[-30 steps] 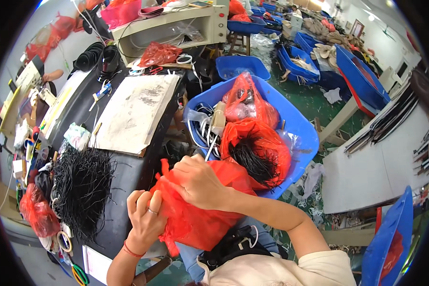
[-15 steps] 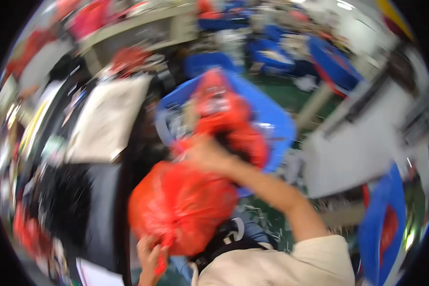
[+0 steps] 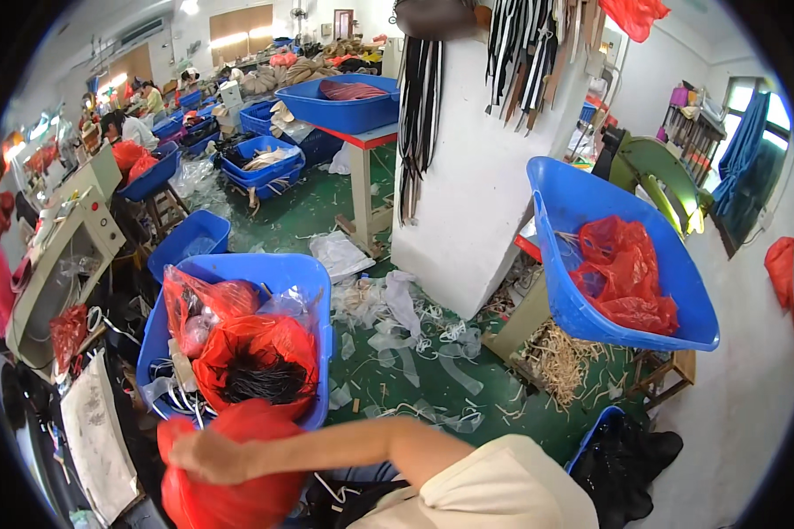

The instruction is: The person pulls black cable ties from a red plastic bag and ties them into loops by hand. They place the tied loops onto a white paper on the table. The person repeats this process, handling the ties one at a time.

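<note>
My right hand (image 3: pixel 210 455) is closed on the gathered part of a red plastic bag (image 3: pixel 247 489) at the lower left. My right forearm reaches across in front of me, over the bag's near part. Just beyond the bag stands a large blue tub (image 3: pixel 325 304). Inside it an opened red bag (image 3: pixel 293 339) shows dark thin strands (image 3: pixel 260 381). Another red bag (image 3: pixel 205 309) and some clear plastic lie behind that one. My left hand is out of view.
A pale board (image 3: pixel 97 432) lies beside a machine on the left. On the right a blue tub (image 3: pixel 697 322) holds red plastic bags. A white pillar (image 3: pixel 468 176) hung with strips stands ahead. Plastic scraps (image 3: pixel 397 339) litter the green floor. Several people work far off.
The view has swung right, bringing the pillar and right-hand tub into sight. The red bag now sits lower left in view. My left hand, which was at the bag's knotted end, has left the picture.
</note>
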`<state>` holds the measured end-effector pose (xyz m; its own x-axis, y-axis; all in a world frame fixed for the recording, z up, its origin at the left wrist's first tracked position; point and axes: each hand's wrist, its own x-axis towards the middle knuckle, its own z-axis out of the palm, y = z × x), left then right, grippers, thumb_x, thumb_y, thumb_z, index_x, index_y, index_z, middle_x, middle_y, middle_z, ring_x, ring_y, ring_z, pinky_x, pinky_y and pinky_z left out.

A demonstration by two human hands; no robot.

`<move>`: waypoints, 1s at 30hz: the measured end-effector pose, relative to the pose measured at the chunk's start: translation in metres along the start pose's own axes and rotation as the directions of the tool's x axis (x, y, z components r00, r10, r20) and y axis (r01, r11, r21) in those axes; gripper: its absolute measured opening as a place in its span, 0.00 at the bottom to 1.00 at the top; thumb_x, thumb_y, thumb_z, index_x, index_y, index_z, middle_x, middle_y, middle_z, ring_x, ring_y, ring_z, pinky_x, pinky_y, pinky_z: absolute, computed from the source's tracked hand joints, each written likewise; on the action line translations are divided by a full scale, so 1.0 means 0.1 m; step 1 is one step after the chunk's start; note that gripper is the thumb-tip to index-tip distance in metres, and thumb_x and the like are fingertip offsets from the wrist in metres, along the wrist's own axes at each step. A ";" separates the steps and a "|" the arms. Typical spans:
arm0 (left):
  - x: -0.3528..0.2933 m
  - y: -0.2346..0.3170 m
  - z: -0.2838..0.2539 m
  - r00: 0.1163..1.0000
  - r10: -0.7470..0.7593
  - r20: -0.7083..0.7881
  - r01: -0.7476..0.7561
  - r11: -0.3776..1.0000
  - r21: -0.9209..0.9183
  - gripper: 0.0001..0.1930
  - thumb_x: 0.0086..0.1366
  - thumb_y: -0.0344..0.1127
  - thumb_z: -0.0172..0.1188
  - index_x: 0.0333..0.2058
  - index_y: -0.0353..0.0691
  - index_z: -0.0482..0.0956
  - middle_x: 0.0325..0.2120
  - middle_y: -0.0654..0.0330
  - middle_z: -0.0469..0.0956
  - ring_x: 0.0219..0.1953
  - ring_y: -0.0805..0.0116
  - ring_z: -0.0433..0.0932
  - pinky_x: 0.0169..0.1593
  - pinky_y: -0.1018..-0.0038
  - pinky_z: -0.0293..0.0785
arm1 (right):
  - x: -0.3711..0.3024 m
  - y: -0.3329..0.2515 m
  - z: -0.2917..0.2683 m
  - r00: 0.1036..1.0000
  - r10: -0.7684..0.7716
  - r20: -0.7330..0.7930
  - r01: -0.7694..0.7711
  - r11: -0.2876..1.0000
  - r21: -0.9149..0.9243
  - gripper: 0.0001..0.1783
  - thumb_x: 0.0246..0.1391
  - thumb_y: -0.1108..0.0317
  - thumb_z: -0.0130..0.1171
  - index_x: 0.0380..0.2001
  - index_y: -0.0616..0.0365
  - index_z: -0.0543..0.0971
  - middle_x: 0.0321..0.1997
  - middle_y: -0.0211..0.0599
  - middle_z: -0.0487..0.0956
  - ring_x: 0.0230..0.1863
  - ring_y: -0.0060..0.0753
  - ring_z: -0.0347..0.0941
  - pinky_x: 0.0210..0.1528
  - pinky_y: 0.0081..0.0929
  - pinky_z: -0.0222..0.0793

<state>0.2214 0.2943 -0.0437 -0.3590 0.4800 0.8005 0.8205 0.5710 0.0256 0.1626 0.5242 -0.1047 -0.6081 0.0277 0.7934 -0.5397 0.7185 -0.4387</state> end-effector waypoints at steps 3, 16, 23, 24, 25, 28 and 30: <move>-0.16 -0.14 -0.02 0.990 -0.058 -0.126 0.062 0.998 0.027 0.29 0.56 0.48 0.63 0.47 0.33 0.66 0.48 0.44 0.64 0.48 0.47 0.68 0.47 0.53 0.68 | 0.46 -0.27 -1.19 0.961 0.032 -0.276 -0.040 0.999 -0.025 0.06 0.42 0.72 0.53 0.26 0.60 0.68 0.26 0.46 0.69 0.31 0.53 0.68 0.31 0.41 0.63; -0.01 -0.41 0.25 0.978 -0.206 0.012 0.207 0.976 -0.066 0.20 0.58 0.39 0.62 0.44 0.33 0.70 0.49 0.43 0.63 0.52 0.46 0.64 0.51 0.56 0.65 | 0.70 -2.02 -5.28 0.820 -0.289 -0.495 -0.558 -0.211 -0.802 0.17 0.49 0.58 0.54 0.37 0.59 0.77 0.27 0.46 0.77 0.30 0.45 0.73 0.36 0.36 0.68; 0.00 -0.48 0.32 0.966 -0.184 0.182 0.206 0.973 -0.109 0.16 0.58 0.35 0.61 0.43 0.35 0.73 0.49 0.42 0.64 0.53 0.46 0.63 0.54 0.54 0.63 | -0.81 -1.89 -4.98 0.446 0.506 -0.738 -0.793 -0.157 -0.588 0.37 0.50 0.43 0.53 0.50 0.67 0.68 0.50 0.58 0.72 0.51 0.53 0.69 0.53 0.41 0.63; 0.00 -0.53 0.27 0.966 -0.191 0.177 0.208 0.975 -0.080 0.15 0.58 0.34 0.61 0.43 0.35 0.73 0.49 0.43 0.64 0.53 0.46 0.63 0.54 0.54 0.63 | -1.02 -1.84 -4.51 0.364 0.520 -0.773 -0.805 -0.242 -0.541 0.39 0.50 0.43 0.54 0.52 0.69 0.66 0.51 0.58 0.71 0.52 0.55 0.68 0.56 0.43 0.59; 0.02 -0.52 0.28 0.961 -0.189 0.202 0.212 0.972 -0.102 0.15 0.58 0.34 0.60 0.43 0.35 0.73 0.49 0.43 0.64 0.54 0.46 0.63 0.55 0.54 0.62 | -1.21 -1.88 -4.14 0.322 0.516 -0.794 -0.744 -0.380 -0.549 0.42 0.49 0.41 0.54 0.54 0.68 0.65 0.50 0.56 0.72 0.53 0.54 0.67 0.58 0.49 0.55; 0.06 -0.50 0.30 0.948 -0.169 0.271 0.213 0.966 -0.144 0.13 0.59 0.33 0.59 0.43 0.36 0.74 0.50 0.44 0.64 0.54 0.47 0.63 0.56 0.55 0.62 | -1.79 -1.67 -3.67 0.708 0.147 -0.691 -0.481 -0.616 -0.624 0.27 0.46 0.48 0.58 0.42 0.58 0.73 0.36 0.40 0.74 0.43 0.41 0.69 0.50 0.44 0.57; 0.06 -0.40 0.36 0.930 -0.169 0.326 0.246 0.946 -0.212 0.13 0.59 0.32 0.58 0.42 0.36 0.74 0.50 0.43 0.64 0.53 0.47 0.64 0.56 0.56 0.62 | -1.91 -1.70 -4.08 0.761 0.016 -0.649 -0.390 -0.788 -0.477 0.17 0.45 0.53 0.60 0.34 0.53 0.74 0.29 0.32 0.71 0.36 0.35 0.67 0.46 0.39 0.57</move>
<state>0.1702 0.2982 -0.0613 -0.6173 0.5674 0.5449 0.7822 0.5168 0.3480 0.6081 0.6797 -0.0096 -0.0936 0.4833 0.8704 0.9399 -0.2454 0.2374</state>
